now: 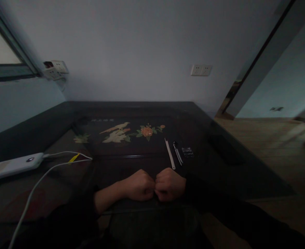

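Dark lacquered table (64, 138); curled fingers of left hand (138, 185) and right hand (171, 184) touching, white strip (169, 153) beyond.

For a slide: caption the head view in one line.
Two fists, left hand and right hand, meet on a dark table near small tools.

You have a single view, from the camera on your own head, looking forward and down across the dark glossy table with the inlaid bird-and-flower panel (131, 133) toward the pale grey wall with a white socket plate (200, 70). Your left hand (139, 185) and right hand (170, 184) sit close below it, low in centre frame.
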`<action>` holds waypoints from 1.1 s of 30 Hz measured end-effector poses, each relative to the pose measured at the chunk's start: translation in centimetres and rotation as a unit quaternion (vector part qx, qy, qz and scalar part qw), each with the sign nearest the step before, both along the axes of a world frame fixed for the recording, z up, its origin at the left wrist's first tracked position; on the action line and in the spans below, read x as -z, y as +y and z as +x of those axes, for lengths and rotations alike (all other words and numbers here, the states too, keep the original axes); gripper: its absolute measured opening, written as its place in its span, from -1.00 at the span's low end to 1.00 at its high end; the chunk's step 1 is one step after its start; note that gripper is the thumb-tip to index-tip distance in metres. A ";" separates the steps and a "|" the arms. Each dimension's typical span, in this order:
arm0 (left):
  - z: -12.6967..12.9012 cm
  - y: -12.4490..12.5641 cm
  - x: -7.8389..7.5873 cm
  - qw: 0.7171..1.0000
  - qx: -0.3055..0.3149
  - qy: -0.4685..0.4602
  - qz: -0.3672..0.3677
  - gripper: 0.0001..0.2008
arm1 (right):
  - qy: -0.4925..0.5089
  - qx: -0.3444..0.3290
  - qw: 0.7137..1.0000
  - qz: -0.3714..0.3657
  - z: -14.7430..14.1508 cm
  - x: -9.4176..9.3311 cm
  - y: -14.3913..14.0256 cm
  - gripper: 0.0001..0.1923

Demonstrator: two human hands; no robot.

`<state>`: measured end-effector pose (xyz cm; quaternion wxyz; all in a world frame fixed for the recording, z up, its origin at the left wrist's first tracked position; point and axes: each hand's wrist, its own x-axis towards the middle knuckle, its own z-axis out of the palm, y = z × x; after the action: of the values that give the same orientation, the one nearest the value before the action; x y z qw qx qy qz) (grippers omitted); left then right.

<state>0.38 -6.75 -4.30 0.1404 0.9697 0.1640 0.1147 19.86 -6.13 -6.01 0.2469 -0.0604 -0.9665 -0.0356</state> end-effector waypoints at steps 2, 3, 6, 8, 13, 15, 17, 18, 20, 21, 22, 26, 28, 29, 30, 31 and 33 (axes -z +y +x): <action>0.0 0.0 0.0 1.000 -0.002 -0.001 -0.005 -0.79 | 0.012 -0.008 1.000 -0.005 0.0 0.0 0.0 -0.77; 0.0 0.0 0.0 1.000 -0.002 -0.001 -0.007 -0.79 | 0.022 -0.012 1.000 -0.007 0.0 -0.1 0.1 -0.77; -0.1 0.0 0.1 1.000 0.000 -0.003 -0.008 -0.79 | 0.036 -0.013 0.999 -0.008 0.0 -0.1 0.1 -0.77; -0.1 0.1 0.2 1.000 0.002 -0.005 -0.007 -0.80 | 0.026 -0.008 1.000 -0.007 0.0 -0.1 0.0 -0.77; 0.0 0.1 0.2 1.000 0.009 -0.005 0.001 -0.80 | 0.015 -0.003 1.000 -0.005 0.0 0.2 0.0 -0.78; 0.0 0.0 0.2 1.000 0.010 -0.004 0.003 -0.80 | 0.008 -0.001 1.000 -0.001 0.0 0.3 0.0 -0.78; 0.0 0.0 0.2 1.000 0.010 -0.001 0.004 -0.81 | 0.005 0.001 1.000 0.002 0.0 0.2 0.0 -0.77; 0.0 0.0 0.2 1.000 0.009 0.003 0.005 -0.82 | 0.009 0.000 1.000 0.001 0.0 0.2 0.0 -0.77; 0.0 0.1 0.2 1.000 0.004 0.009 0.007 -0.82 | 0.026 -0.006 1.000 -0.004 0.0 0.2 0.1 -0.76; 0.0 0.1 0.3 1.000 0.003 0.011 0.007 -0.82 | 0.032 -0.008 0.999 -0.005 0.0 0.2 0.1 -0.76; 0.0 0.1 0.3 1.000 0.003 0.012 0.006 -0.82 | 0.034 -0.008 0.999 -0.006 0.0 0.2 0.1 -0.76; 0.0 0.0 0.2 1.000 0.001 0.008 0.003 -0.83 | 0.040 -0.009 0.999 -0.007 -0.1 0.0 0.1 -0.75; 0.0 0.0 0.2 1.000 -0.001 0.011 0.005 -0.84 | 0.050 -0.013 0.999 -0.011 -0.1 -0.1 0.1 -0.74; 0.0 0.0 0.1 1.000 0.000 0.014 0.006 -0.84 | 0.051 -0.014 0.998 -0.013 -0.1 -0.1 0.1 -0.74; 0.0 0.0 0.1 1.000 0.001 0.016 0.009 -0.84 | 0.050 -0.012 0.999 -0.015 -0.1 -0.1 0.1 -0.74; 0.0 0.0 0.1 1.000 0.002 0.019 0.012 -0.84 | 0.046 -0.011 0.999 -0.015 -0.1 0.0 0.1 -0.74; 0.0 0.0 0.0 1.000 0.005 0.020 0.019 -0.84 | 0.038 -0.008 0.999 -0.013 0.0 0.0 0.1 -0.75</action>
<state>0.40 -6.77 -4.34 0.1189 0.9752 0.1595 0.0972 19.84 -6.02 -6.05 0.2827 -0.0569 -0.9573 -0.0183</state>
